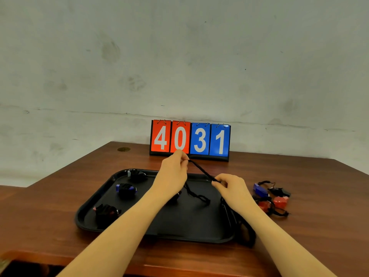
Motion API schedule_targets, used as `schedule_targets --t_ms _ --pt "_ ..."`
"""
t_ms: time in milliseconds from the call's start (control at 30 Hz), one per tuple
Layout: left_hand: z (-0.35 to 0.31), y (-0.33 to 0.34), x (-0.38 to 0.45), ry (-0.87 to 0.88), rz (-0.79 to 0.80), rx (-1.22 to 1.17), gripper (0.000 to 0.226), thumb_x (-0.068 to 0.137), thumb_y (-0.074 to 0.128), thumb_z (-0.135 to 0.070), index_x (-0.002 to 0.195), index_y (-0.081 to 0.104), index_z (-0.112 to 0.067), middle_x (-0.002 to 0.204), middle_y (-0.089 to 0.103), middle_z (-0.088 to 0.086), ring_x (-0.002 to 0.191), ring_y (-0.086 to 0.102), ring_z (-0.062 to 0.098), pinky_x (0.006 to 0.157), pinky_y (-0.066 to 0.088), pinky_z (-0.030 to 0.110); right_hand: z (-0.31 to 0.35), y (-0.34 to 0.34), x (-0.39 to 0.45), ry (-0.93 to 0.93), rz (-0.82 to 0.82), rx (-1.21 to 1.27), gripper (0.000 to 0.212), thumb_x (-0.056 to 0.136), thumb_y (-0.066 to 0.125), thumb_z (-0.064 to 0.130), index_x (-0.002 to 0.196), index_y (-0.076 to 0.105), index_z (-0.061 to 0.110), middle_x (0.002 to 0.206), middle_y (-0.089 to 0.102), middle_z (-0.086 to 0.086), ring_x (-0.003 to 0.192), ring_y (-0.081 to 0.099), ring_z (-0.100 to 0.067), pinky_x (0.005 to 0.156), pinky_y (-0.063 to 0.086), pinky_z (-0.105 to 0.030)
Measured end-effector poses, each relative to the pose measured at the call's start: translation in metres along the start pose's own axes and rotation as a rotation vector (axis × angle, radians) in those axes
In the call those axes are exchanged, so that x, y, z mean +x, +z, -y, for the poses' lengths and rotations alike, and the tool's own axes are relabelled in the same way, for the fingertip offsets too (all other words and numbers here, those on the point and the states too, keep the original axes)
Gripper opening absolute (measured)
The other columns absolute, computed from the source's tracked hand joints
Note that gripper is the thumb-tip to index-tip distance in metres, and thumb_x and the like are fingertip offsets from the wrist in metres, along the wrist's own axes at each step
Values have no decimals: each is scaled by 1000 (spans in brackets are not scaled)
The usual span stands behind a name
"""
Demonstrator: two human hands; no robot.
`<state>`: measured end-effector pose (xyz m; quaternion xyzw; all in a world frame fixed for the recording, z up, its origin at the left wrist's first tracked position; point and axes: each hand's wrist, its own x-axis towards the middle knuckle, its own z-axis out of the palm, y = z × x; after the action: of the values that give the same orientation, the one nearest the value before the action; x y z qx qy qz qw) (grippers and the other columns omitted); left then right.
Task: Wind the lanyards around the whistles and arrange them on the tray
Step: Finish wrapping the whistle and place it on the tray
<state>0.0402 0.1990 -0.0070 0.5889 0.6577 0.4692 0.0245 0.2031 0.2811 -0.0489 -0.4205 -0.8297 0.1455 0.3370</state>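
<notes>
On the left of the black tray (pixel 199 234), three wound whistles (pixel 126 189) are lying in a column. At centre frame the left hand (pixel 173 172) is pinching one end of a black lanyard (pixel 201 170) while the right hand (pixel 231 185) is pinching it lower down, the cord stretching taut between them over the tray. At right, unwound whistles (pixel 271 197) are lying heaped on the tabletop (pixel 319 226).

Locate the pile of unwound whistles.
Head view: the unwound whistles lie on the wooden table, just right of the black tray, beyond the right hand.
</notes>
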Motion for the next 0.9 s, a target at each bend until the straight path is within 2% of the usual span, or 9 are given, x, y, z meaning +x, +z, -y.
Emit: schedule_targets --t_ms 233,333,400,533,633,700,767,833,900 --pt "-7 -18 -7 39 -87 -37 6 95 45 -15 97 49 -20 79 50 -14 71 51 0 56 38 4 10 -10 -12 45 12 -83 18 92 53 28 87 66 16 65 60 3 60 53 -9 63 48 -29" --pt "-10 -26 -13 39 -7 -30 6 93 48 -14 94 52 -19 79 53 -13 72 53 2 59 38 7 22 -17 -14 96 -26 175 16 91 56 23 89 67 13 67 64 -2 59 55 -8 62 48 -25" --pt "-10 -26 -17 58 71 14 6 92 50 -16 94 55 -19 84 56 -10 75 53 4 66 40 11 29 -25 -13 126 -43 376 14 91 55 12 95 67 16 76 69 0 69 61 -8 72 48 -22" --pt "-8 -22 -23 68 155 70 7 91 51 -20 94 58 -20 90 60 -8 82 56 6 77 49 22 44 -40 -11 203 -3 768 43 84 33 -13 104 66 7 95 70 -8 88 66 -14 78 53 -20" --pt "-6 -15 -27 44 200 74 10 92 50 -24 93 60 -21 86 61 -8 80 59 9 78 53 30 53 -47 -12 209 31 991 39 88 28 -2 102 65 -5 91 69 -18 80 63 -23 83 49 -31" --pt "-5 -8 -29 28 235 66 15 92 49 -26 92 62 -20 86 64 -6 80 60 11 79 54 33 55 -49 -14 192 8 976 37 98 33 14 95 66 -3 81 68 -14 70 62 -20 71 52 -26" --pt "-5 -1 -30 11 261 52 16 92 49 -28 91 63 -20 85 64 -5 79 60 12 78 54 34 56 -50 -15 128 -38 760 21 95 47 13 93 67 5 76 66 -9 59 59 -13 61 51 -19" --pt "-7 9 -31 3 266 27 16 92 50 -30 94 63 -19 86 64 -5 78 59 10 76 52 29 54 -50 -16 65 -55 556 18 94 47 7 95 64 12 77 64 -7 50 53 -6 56 47 -17" --pt "-12 20 -31 7 261 -27 18 91 53 -30 99 63 -17 89 64 -5 80 58 7 74 49 22 52 -51 -17 32 -87 448 19 94 43 7 99 59 15 77 63 -4 55 53 0 61 41 -13"
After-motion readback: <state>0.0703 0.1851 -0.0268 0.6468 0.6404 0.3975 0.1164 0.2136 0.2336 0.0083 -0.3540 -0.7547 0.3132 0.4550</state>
